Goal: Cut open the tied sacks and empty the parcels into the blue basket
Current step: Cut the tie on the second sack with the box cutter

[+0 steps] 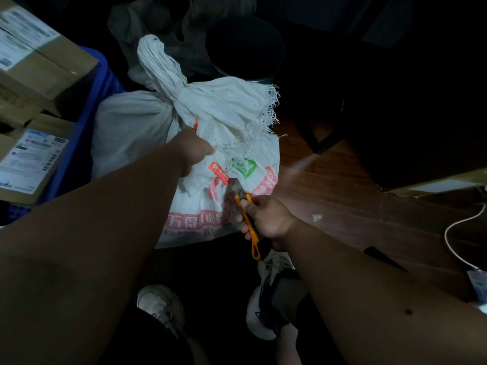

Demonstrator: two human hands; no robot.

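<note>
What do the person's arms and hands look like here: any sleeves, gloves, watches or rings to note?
Both forearms are bare to the frame edge, with no sleeves showing. The left hand and right hand wear no gloves, and no watch, band or ring shows.

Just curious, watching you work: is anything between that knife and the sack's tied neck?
Nothing separate does. The orange utility knife in the right hand points at the white woven sack, its blade near loose frayed folds. The left hand grips the cloth just below the tied neck.
</note>
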